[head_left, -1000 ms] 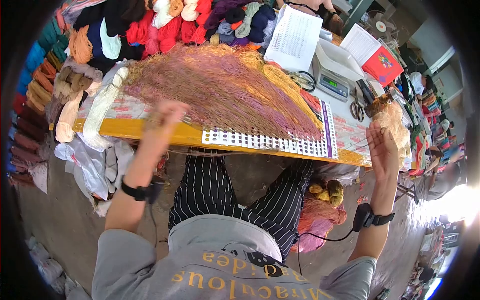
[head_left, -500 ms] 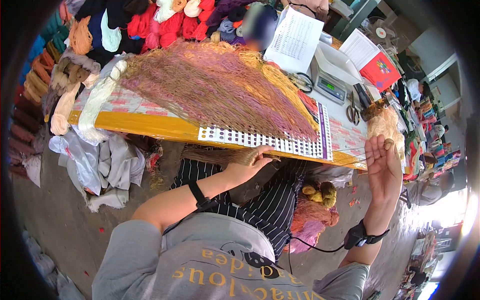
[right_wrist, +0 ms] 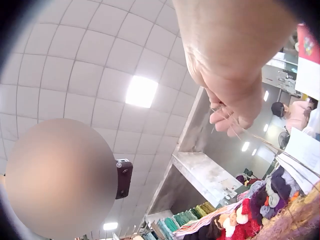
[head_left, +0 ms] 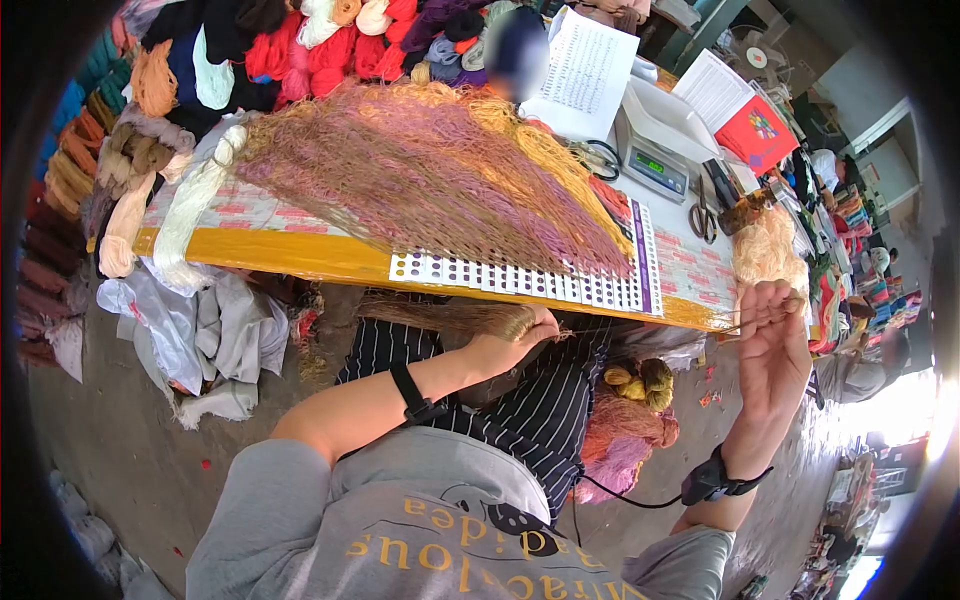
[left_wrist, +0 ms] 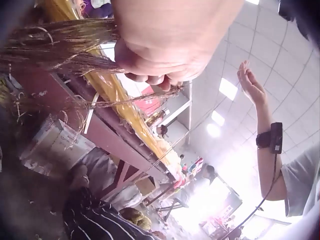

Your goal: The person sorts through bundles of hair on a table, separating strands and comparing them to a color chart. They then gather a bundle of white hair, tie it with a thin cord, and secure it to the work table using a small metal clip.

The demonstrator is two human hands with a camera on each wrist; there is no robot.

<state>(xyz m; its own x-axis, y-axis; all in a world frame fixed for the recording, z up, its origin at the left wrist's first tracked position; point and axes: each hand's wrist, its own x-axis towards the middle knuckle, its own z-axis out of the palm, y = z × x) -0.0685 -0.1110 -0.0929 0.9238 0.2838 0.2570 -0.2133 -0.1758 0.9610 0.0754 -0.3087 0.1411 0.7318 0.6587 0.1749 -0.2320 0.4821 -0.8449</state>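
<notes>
My left hand (head_left: 512,343) grips one end of a brown yarn bundle (head_left: 430,315), which trails left below the table's front edge. In the left wrist view the curled fingers close round it, and loose ends (left_wrist: 145,100) stick out past them. Off the table's right front corner, my right hand (head_left: 772,350) is raised, palm up. Its curled fingers pinch a few thin yarn strands (right_wrist: 267,142), which run out toward the table. A wide spread of brown, purple and yellow yarn (head_left: 430,170) covers the tabletop behind the left hand.
A dotted colour card (head_left: 650,250) lies partly under the yarn. Right of it are a digital scale (head_left: 655,165), scissors (head_left: 703,215) and a peach hank (head_left: 768,250). A white hank (head_left: 195,215) hangs over the front edge at left. Coloured skeins (head_left: 300,50) pile behind.
My left hand swept right from the table's left side to below its front edge, bringing the brown bundle along. The right hand's fingers have curled in more over the strands.
</notes>
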